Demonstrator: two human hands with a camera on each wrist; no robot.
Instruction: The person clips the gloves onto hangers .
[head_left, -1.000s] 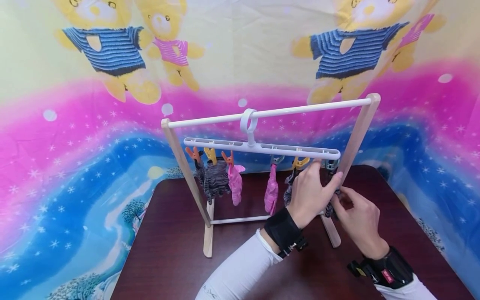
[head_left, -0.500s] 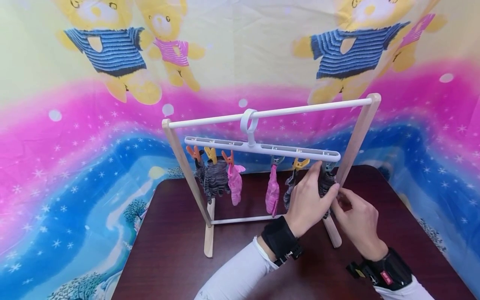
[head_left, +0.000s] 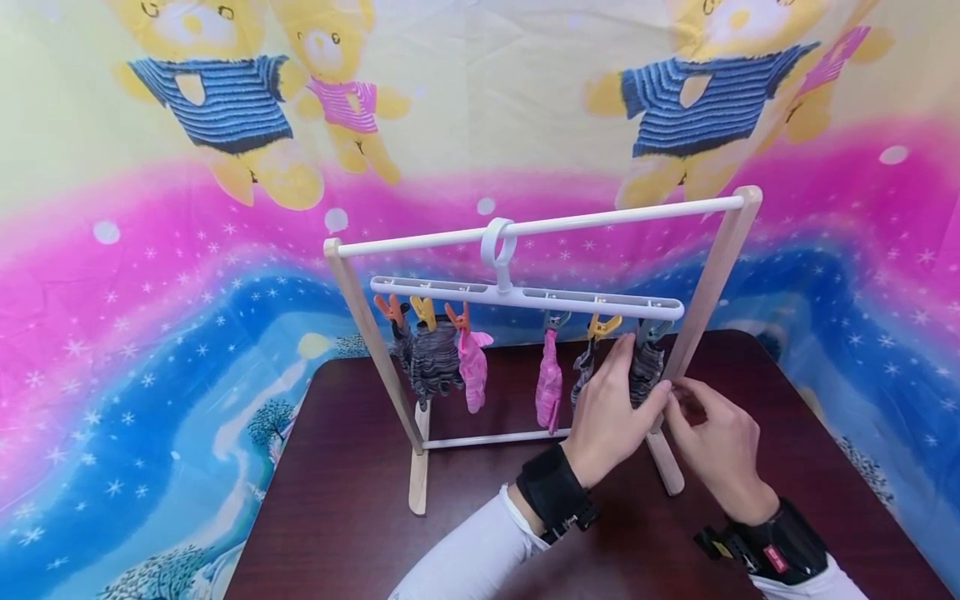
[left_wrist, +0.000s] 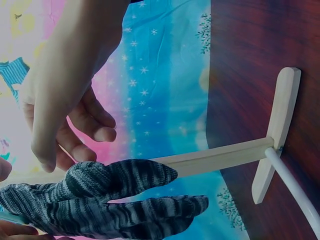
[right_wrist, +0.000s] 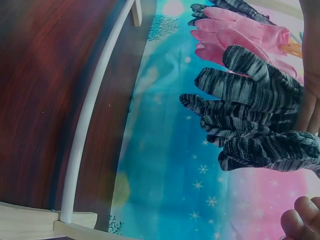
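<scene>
A grey-black striped glove (head_left: 647,371) hangs from a teal clip (head_left: 654,328) at the right end of a white hanger (head_left: 585,303). My left hand (head_left: 611,408) lies along this glove's left side, fingers pointing up and thumb out to the right; in the left wrist view its fingers touch the glove near the clip. My right hand (head_left: 716,437) is just right of the glove, near my left thumb. Its fingers (left_wrist: 82,125) are loosely bent with nothing between them, close to the glove's thumb. Another striped glove (head_left: 581,373) hangs left of my left hand, partly hidden.
The hanger hooks over the white rod (head_left: 615,220) of a wooden rack on a dark table (head_left: 337,517). Pink gloves (head_left: 549,383) and a wide striped glove (head_left: 437,358) hang further left from orange, teal and yellow clips. The rack's right post (head_left: 708,283) stands close to my right hand.
My left hand has shifted slightly left and down. The rightmost glove has swung left and turned, so more of it shows between my hands. My right hand has barely moved.
</scene>
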